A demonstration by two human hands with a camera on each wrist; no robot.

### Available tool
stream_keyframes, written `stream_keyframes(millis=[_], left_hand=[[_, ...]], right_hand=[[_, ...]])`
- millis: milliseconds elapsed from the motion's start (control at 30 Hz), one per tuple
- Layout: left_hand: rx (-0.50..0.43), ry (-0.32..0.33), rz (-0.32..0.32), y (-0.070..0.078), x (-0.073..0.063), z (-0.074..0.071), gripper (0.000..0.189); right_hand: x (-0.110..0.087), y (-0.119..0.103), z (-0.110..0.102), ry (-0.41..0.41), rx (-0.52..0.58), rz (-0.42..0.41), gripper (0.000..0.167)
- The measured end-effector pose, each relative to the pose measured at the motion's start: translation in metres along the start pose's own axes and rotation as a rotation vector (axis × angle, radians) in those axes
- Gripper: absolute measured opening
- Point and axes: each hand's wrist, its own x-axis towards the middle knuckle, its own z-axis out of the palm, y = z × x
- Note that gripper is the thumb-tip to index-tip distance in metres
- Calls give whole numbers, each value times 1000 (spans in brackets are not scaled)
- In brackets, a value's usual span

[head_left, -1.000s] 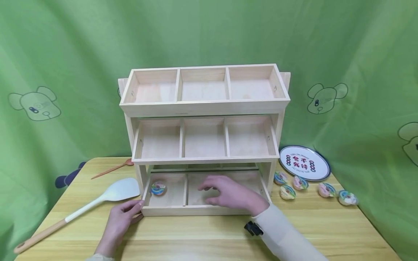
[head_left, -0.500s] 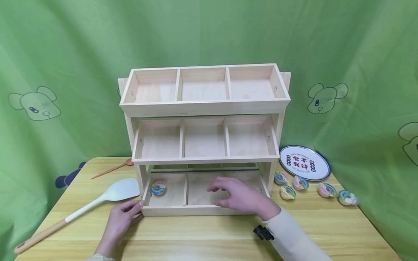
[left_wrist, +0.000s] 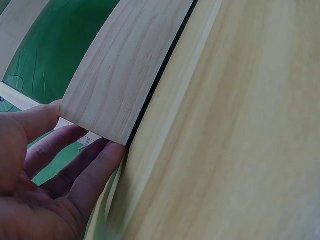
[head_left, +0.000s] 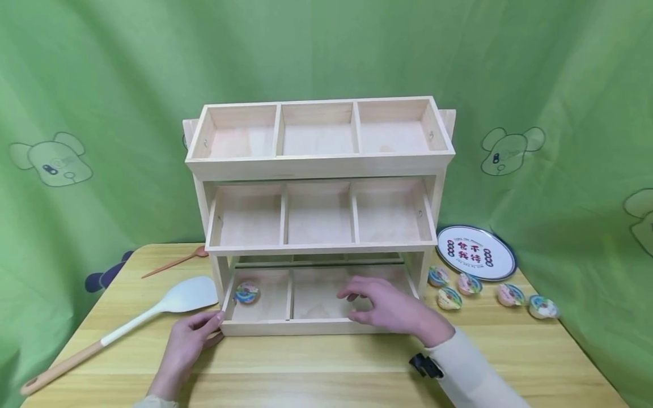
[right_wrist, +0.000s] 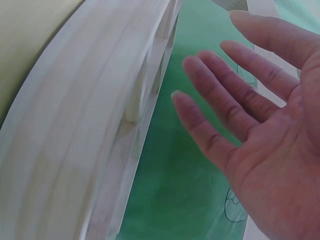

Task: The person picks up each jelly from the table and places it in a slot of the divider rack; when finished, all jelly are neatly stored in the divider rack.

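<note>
A pale wooden shelf (head_left: 320,166) with three tiers of compartments stands mid-table. At its bottom tier, my left hand (head_left: 190,344) grips the front left corner of the low tray (head_left: 306,327); in the left wrist view thumb and fingers hold the end of its front board (left_wrist: 117,75). A small jelly cup (head_left: 247,293) with a colourful lid lies in that tray's left compartment. My right hand (head_left: 389,306) hovers over the larger compartment to the right, holding nothing. Its fingers are loosely spread in the right wrist view (right_wrist: 220,107).
Several more jelly cups (head_left: 449,298) lie on the table right of the shelf, before an oval plate (head_left: 476,253) with red lettering. On the left lie a white spatula (head_left: 189,295) with a wooden handle and a small reddish-brown spoon (head_left: 178,262). Green curtain (head_left: 326,51) surrounds the table.
My right hand has drifted rightward over the bottom tray, away from the jelly cup in the left compartment. My left hand has stayed at the tray's corner.
</note>
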Motion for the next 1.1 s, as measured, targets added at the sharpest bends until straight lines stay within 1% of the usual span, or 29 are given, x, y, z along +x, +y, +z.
stream_keyframes(millis=[200,300,433,733,1000,1100], left_hand=[[-13,7,-11,-2,1,-1,36],[-13,9,-13,-2,1,0,36],[-22,12,-11,-2,1,0,35],[-20,11,0,0,1,1,34],[-16,15,3,-1,1,1,34],[-18,14,7,-1,1,1,34]], right_hand=[[-9,3,-7,22,20,39,35],[-16,5,-11,37,25,45,35],[-24,9,-16,48,-1,55,37],[-42,14,-28,38,-22,119,36],[-62,20,-34,69,-47,174,37],[-69,24,-36,80,-65,182,38]])
